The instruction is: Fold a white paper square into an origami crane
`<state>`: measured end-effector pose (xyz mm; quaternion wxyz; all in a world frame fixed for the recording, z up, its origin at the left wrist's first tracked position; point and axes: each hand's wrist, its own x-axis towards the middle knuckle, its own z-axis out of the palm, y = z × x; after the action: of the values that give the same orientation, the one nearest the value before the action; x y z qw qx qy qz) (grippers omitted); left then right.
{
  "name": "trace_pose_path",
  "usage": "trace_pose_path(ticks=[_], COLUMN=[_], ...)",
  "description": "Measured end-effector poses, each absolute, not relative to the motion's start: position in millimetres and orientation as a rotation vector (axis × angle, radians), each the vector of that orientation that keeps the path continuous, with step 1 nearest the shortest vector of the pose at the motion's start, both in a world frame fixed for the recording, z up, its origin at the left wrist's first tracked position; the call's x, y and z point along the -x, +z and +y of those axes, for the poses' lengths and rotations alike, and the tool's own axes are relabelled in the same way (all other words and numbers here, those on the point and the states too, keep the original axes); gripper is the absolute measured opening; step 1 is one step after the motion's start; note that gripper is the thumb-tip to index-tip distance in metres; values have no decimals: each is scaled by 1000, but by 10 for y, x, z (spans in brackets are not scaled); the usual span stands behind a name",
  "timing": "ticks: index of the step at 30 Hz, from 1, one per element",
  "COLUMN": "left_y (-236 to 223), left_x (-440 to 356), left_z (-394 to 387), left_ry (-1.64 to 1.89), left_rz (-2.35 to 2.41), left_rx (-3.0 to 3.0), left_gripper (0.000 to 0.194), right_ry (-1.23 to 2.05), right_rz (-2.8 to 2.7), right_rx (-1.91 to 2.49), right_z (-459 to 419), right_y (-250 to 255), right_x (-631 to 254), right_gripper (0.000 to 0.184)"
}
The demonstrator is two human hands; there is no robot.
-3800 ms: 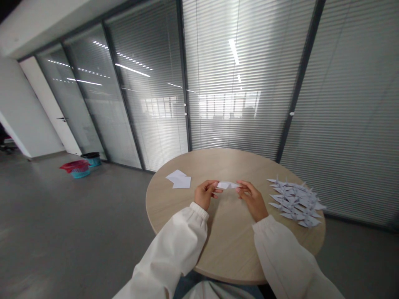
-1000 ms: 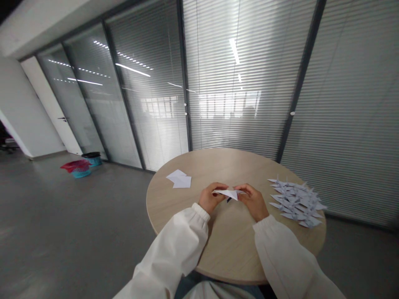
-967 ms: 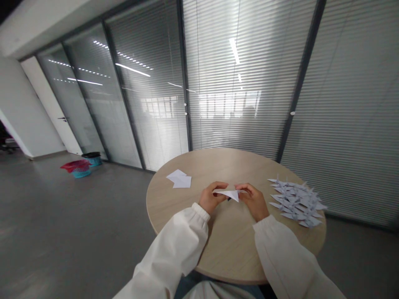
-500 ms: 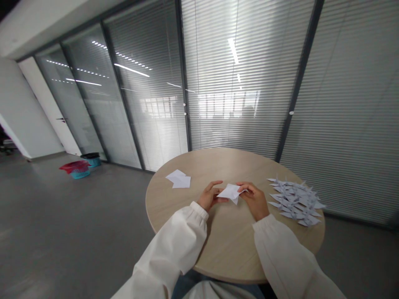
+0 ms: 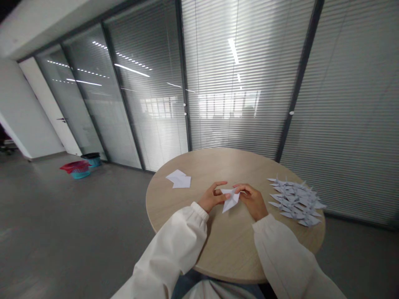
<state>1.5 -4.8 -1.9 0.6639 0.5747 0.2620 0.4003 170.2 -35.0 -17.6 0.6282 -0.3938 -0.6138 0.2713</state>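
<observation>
A partly folded sheet of white origami paper (image 5: pixel 231 202) is held just above the round table, one point of it slanting down toward me. My left hand (image 5: pixel 215 197) grips its left side, thumb on the paper's face and index finger raised away from it. On the other side, my right hand (image 5: pixel 251 198) pinches the upper right edge; some of its fingertips are hidden behind the paper. To the right lies a dense cluster of folded paper cranes (image 5: pixel 296 201). At the left, flat sheets of white paper (image 5: pixel 180 179) overlap one another.
The round wooden table (image 5: pixel 232 253) stands close to a glass partition with blinds (image 5: pixel 237 124). On the grey floor at the left are a blue bin with a red liner (image 5: pixel 76 169) and another with a black liner (image 5: pixel 93 159).
The folded paper has turned, and its point now hangs lower. My left thumb has come onto its face, while my right hand has shifted slightly left.
</observation>
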Motion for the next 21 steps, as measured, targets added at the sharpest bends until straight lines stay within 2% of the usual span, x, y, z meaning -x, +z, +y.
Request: trace_pose_path(ticks=[5,12,21], left_y=[-29,-55,-26], left_x=[-9,-1,-1], left_z=[-27,19,-9], left_ry=[951,1096,1146], left_rz=[619,601,580], left_rx=[-1289,-1267,-1278], left_gripper=[73,67,62], right_ry=[665,757,792], right_rz=[-1410,-1326,-1348], right_rx=[923,880,899], right_z=[-371,-434,-415], right_y=[-153,-89,-103], right_x=[-1689,-1652,-1636], right_gripper=[9,26,27])
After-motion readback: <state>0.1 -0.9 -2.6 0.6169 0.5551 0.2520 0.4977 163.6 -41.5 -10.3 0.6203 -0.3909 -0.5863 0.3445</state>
